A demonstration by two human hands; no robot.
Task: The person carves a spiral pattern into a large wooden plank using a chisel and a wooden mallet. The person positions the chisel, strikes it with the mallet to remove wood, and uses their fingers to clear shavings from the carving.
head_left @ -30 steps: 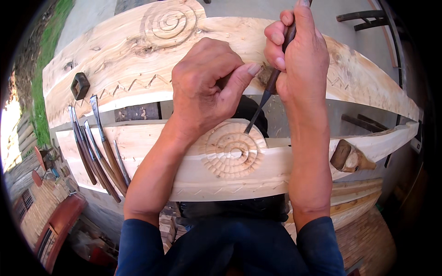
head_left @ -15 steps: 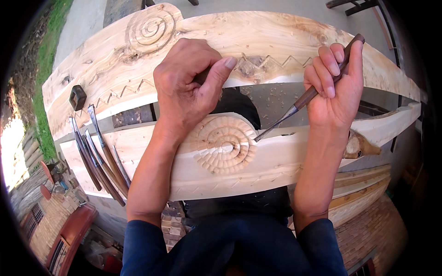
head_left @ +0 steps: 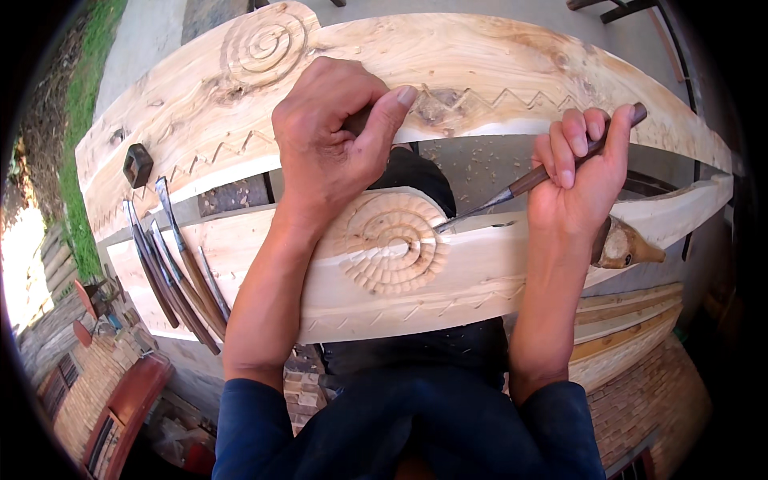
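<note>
My right hand (head_left: 580,168) is closed around the brown wooden handle of a carving gouge (head_left: 525,182). Its metal blade slants down to the left, and the tip meets the upper right rim of a round spiral carving (head_left: 392,258). That carving, with notched rings, is cut into the nearer pale wooden board (head_left: 480,276). Above it, my left hand (head_left: 336,120) is closed with the fingers curled under and the thumb stretched to the right. Whatever its fingers hold, if anything, is hidden. The left forearm crosses over the nearer board.
A second board (head_left: 376,44) with zigzag lines and another spiral lies farther off. Several carving chisels (head_left: 180,280) rest on the nearer board's left end, near a dark six-sided block (head_left: 138,166). A rounded wooden piece (head_left: 628,244) sits beside my right forearm.
My right hand has dropped a little at the gouge's handle end, so the gouge lies flatter. Its tip has shifted slightly up and left on the carving's rim. My left hand stays closed.
</note>
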